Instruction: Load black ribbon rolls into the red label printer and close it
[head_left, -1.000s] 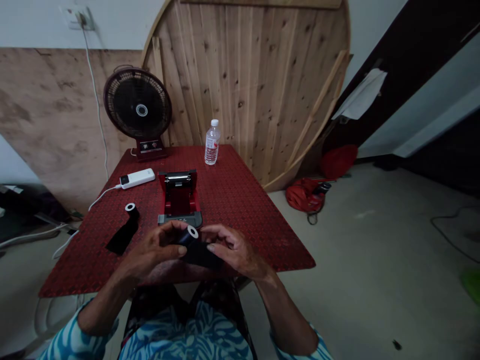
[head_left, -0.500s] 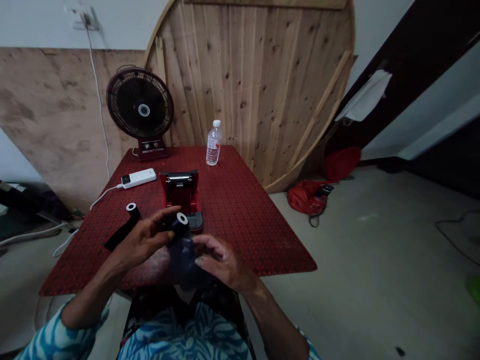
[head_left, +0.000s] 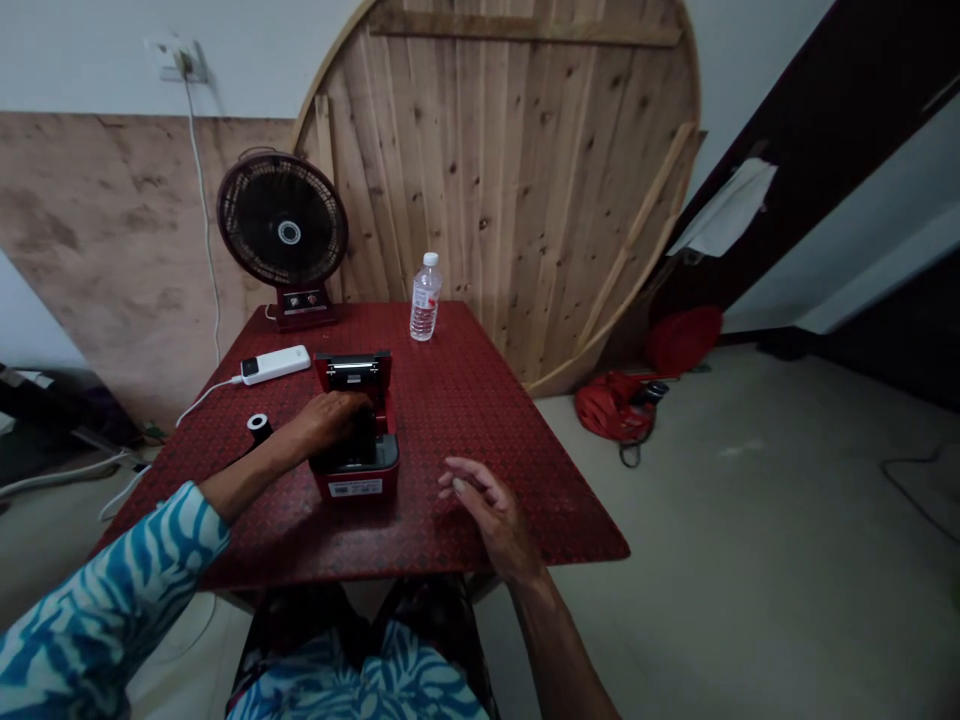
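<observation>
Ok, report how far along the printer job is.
Done: the printer has its lid open. In hand: the left hand reaches into the open bay, covering something dark I cannot identify; the right hand hovers open over the table. Left: the lid is not yet shut, and a roll lies on the table by the left arm.

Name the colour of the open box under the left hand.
Red; the box shows best in the head view.

Head camera looks forward and down across the table [head_left: 480,400] from its near edge.
</observation>
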